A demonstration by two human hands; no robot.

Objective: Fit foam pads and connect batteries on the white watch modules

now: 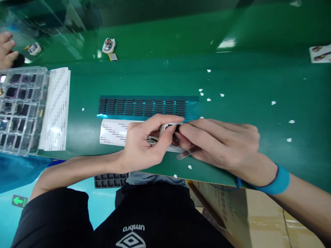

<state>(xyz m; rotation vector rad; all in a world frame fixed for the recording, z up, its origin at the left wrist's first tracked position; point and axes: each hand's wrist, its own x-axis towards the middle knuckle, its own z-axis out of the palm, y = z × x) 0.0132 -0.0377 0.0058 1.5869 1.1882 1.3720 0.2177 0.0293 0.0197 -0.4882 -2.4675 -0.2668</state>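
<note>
Between the thumb and fingers of my left hand is a small white device housing, with dark parts showing at its opening. My right hand presses its fingertips together at the housing's right side; what they pinch there is hidden. A clear flat strip sticks out below the right fingers, seemingly held within that hand. Under both hands lies a white printed backing sheet. Just beyond it is a blue film sheet with rows of dark narrow strips.
A clear compartment tray and white printed sheets lie at left. Farther back are an open white housing with a battery, another housing and another person's hand. Small white tabs dot the green table.
</note>
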